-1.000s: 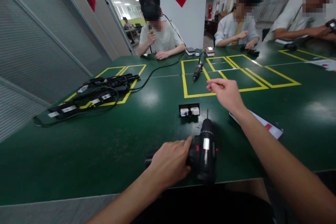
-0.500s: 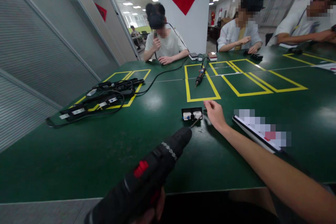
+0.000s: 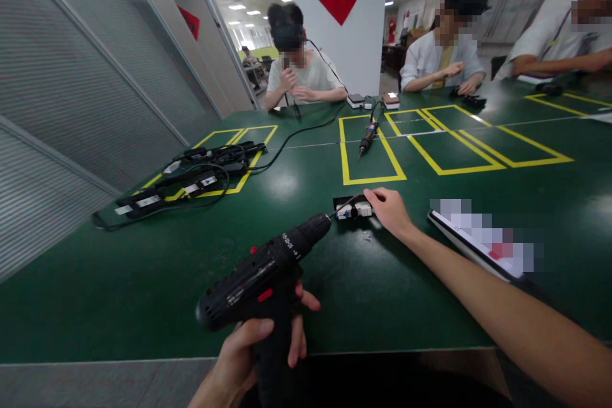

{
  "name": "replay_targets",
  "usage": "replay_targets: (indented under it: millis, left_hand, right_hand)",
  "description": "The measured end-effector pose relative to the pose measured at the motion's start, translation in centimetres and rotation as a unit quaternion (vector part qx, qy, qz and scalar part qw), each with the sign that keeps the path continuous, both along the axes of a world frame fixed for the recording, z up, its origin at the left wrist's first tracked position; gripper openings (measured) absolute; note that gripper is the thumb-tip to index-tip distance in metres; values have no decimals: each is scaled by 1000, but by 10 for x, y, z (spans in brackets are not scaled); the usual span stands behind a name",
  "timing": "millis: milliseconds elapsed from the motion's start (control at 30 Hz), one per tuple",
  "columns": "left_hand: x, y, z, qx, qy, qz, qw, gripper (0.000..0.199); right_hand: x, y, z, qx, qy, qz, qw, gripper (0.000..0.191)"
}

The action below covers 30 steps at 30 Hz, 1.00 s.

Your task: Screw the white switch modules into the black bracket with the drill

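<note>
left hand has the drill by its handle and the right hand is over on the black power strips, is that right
Not quite, the right hand is misplaced: the head view shows it at the right end of the small black-and-white part. The left hand does have the drill by its handle.

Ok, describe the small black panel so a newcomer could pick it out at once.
On the green table, go to the wearer's right hand. Beside it, behind the drill bit, is the small black panel. White blocks, one marked blue, set it apart from the black-and-red cordless drill.
</note>
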<state>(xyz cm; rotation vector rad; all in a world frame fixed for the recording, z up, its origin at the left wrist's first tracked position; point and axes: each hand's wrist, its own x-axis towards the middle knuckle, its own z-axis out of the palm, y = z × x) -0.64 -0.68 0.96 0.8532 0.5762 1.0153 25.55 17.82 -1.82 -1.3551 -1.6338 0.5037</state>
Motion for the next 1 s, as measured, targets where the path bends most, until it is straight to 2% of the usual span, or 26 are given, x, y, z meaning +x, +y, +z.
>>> replay_targets:
  millis: [100, 233, 367, 533, 867, 1000]
  left_hand:
    - [0, -1, 0, -25, -6, 28, 999, 33]
    - [0, -3, -2, -36, -11, 53, 998, 40]
    - [-2, -3, -2, -21, 17, 22, 999, 52]
    - [-3, -4, 2, 15, 88, 1, 996, 53]
    - [-4, -5, -8, 22, 56, 7, 998, 44]
    - [-2, -8, -8, 31, 70, 5, 997, 43]
  right_hand:
    - [-1, -3, 2, -6, -1, -19, 1000, 43]
    - [0, -5, 4, -20, 5, -30, 999, 44]
    - [1, -5, 4, -23, 3, -40, 999, 44]
    - [0, -7, 5, -23, 9, -35, 999, 44]
    - [-4, -11, 6, -17, -1, -50, 999, 41]
    - [-5, -11, 6, -18, -5, -51, 999, 41]
